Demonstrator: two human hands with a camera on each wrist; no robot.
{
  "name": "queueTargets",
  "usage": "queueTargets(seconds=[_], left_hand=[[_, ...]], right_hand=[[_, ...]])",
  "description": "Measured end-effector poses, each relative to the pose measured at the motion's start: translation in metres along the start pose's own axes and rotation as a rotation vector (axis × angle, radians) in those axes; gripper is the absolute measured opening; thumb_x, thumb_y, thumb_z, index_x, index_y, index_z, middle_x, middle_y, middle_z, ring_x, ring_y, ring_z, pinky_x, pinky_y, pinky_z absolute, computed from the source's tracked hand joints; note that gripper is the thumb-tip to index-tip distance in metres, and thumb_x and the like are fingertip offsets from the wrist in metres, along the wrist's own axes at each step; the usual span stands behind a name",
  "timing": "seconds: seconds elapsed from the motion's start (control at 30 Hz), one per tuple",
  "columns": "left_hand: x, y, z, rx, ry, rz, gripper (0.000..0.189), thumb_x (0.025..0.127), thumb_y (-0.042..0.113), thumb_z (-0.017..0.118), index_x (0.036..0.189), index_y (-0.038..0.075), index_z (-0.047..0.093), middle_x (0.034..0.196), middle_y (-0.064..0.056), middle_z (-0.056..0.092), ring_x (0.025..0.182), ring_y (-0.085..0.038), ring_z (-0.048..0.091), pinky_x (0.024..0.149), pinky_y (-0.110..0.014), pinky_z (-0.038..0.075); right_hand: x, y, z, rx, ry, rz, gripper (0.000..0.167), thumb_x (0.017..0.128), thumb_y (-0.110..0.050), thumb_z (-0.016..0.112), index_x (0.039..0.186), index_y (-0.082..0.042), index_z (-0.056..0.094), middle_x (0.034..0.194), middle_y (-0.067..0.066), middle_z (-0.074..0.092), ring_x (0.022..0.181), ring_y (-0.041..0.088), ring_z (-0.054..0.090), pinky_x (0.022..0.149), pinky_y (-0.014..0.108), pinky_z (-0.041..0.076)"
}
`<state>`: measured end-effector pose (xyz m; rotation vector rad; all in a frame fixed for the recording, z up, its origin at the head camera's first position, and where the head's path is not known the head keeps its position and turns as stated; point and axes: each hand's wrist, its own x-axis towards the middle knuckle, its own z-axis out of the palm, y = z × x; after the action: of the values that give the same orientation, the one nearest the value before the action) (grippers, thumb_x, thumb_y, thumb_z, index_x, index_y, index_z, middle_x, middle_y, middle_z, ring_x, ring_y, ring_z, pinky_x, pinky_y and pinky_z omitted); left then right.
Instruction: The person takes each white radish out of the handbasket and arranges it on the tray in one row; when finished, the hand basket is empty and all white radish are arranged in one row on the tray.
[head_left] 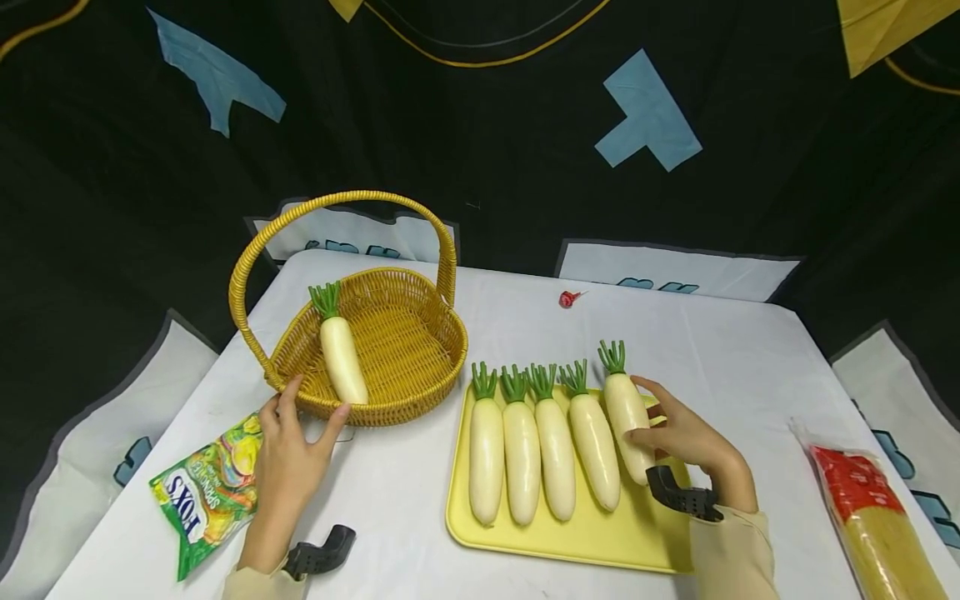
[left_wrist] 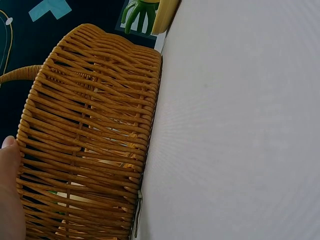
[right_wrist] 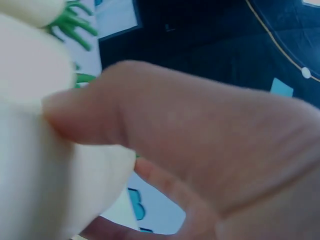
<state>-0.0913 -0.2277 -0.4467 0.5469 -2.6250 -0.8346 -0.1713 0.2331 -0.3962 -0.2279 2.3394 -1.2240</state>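
Observation:
My right hand (head_left: 686, 429) grips a white radish (head_left: 628, 417) with green stalks, thumb on one side and fingers on the other. In the right wrist view, the thumb (right_wrist: 95, 117) presses against its pale, blurred body. Several more white radishes (head_left: 523, 458) lie side by side on a yellow tray (head_left: 570, 546), left of the held one. My left hand (head_left: 288, 446) rests at the near-left rim of a wicker basket (head_left: 405, 408), fingers spread; its thumb touches the rim in the left wrist view. Inside the basket, one white radish (head_left: 342, 358) leans against the near-left side, stalks toward the back.
A green candy bag (head_left: 210, 487) lies left of my left forearm. At the far right is a red and yellow plastic packet (head_left: 877, 521). A small red item (head_left: 568, 298) sits near the back of the white table (head_left: 517, 325). The basket's tall handle (head_left: 360, 197) arches over it.

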Motion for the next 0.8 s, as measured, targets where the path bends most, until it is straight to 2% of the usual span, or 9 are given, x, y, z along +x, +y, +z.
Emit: queueTargets(seconds=[0.17,0.37,0.53,0.8], left_hand=[[-0.001,0.0,0.001,-0.001,0.008,-0.002,0.08,0.081,0.057,0.054,0.144,0.025,0.018,0.135,-0.025,0.027,0.089,-0.051,0.05,0.053,-0.048,0.038],[-0.001,0.0,0.001,-0.003,0.012,-0.004,0.08,0.081,0.057,0.054,0.144,0.025,0.018,0.135,-0.026,0.027,0.089,-0.05,0.05,0.052,-0.047,0.038],[-0.001,0.0,0.0,0.002,0.011,-0.004,0.08,0.081,0.057,0.054,0.144,0.025,0.018,0.135,-0.025,0.028,0.088,-0.05,0.05,0.051,-0.045,0.038],[-0.001,0.0,0.0,-0.003,0.014,0.004,0.079,0.081,0.057,0.055,0.144,0.023,0.019,0.134,-0.026,0.028,0.089,-0.049,0.05,0.053,-0.048,0.038]], right_hand=[[-0.007,0.009,0.013,0.014,-0.05,0.027,0.088,0.081,-0.023,0.067,0.146,-0.017,0.008,0.114,0.027,0.044,0.083,0.021,0.061,0.065,0.034,0.051],[-0.011,0.01,0.022,-0.003,-0.056,0.055,0.092,0.077,-0.026,0.071,0.145,-0.014,0.01,0.109,0.023,0.044,0.078,0.02,0.06,0.063,0.034,0.051],[-0.014,0.009,0.025,-0.01,-0.041,0.088,0.089,0.077,-0.029,0.071,0.143,-0.01,0.014,0.109,0.022,0.046,0.09,0.021,0.059,0.067,0.034,0.052],[-0.012,0.009,0.023,-0.176,0.037,0.095,0.082,0.081,-0.042,0.063,0.142,-0.007,0.02,0.117,0.019,0.049,0.101,0.025,0.053,0.077,0.037,0.046]])
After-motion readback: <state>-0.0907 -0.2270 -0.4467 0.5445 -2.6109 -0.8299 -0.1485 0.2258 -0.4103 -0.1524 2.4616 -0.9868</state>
